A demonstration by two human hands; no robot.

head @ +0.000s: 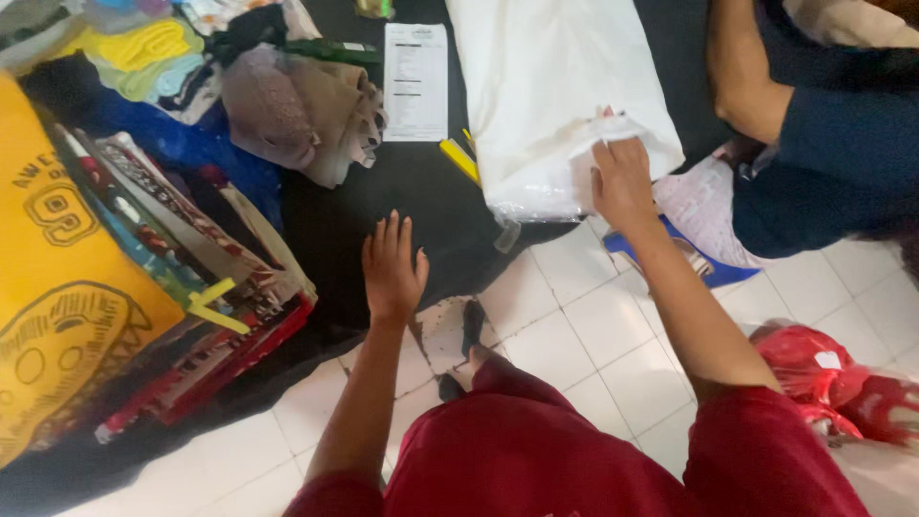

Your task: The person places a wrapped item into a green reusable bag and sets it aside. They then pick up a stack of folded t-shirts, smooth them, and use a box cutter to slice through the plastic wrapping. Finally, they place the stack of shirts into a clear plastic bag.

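Note:
My left hand (392, 266) lies flat, fingers apart, on a black cloth (421, 191) spread over the floor. My right hand (622, 179) presses on a white folded fabric in a clear plastic bag (550, 96), gripping a white paper or cloth piece at its lower right corner. A yellow strip (459, 159) pokes out beside the bag's left edge. My red-clothed knees fill the bottom of the view.
A stack of folded patterned fabrics (191, 268) and a yellow printed garment (57, 278) lie at left. Brown and coloured clothes (297, 105) pile behind, beside a printed sheet (415, 81). Another person in dark blue (823, 144) sits at right. A red bag (823, 373) rests on white tiles.

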